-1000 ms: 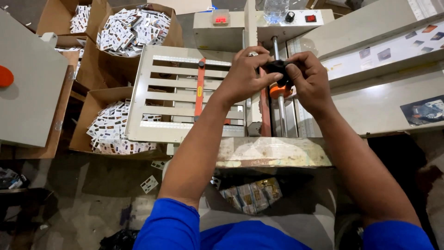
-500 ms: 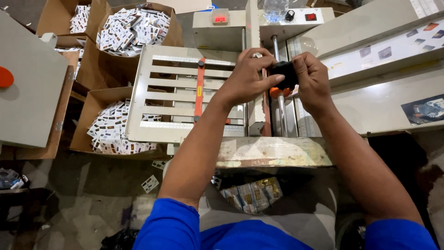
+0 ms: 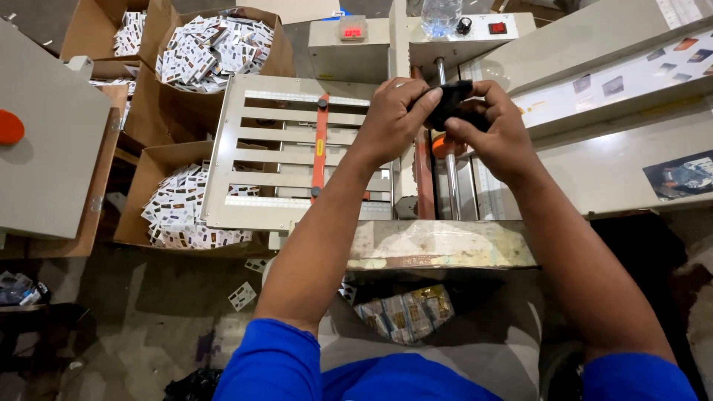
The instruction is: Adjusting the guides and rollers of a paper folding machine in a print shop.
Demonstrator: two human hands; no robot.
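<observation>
Both of my hands hold a small black stack of cards [image 3: 450, 102] above the grey machine. My left hand [image 3: 395, 117] pinches its left end with fingers and thumb. My right hand [image 3: 496, 128] grips its right end from the other side. Below the hands run two upright metal rods [image 3: 448, 178] and an orange part [image 3: 438, 145]. To the left lies the slotted grey metal tray [image 3: 245, 160] with an orange bar [image 3: 320, 145] down its middle.
Cardboard boxes [image 3: 160, 111] full of small printed cards stand at the left. The machine's control box [image 3: 349, 52] with a red display and a red switch [image 3: 497, 28] is at the top. A long grey table [image 3: 624, 82] runs right. Loose cards lie on the floor [image 3: 241, 295].
My hands have stayed over the rods with the black stack, shifting it slightly and turning it between the fingers. Nothing else has moved.
</observation>
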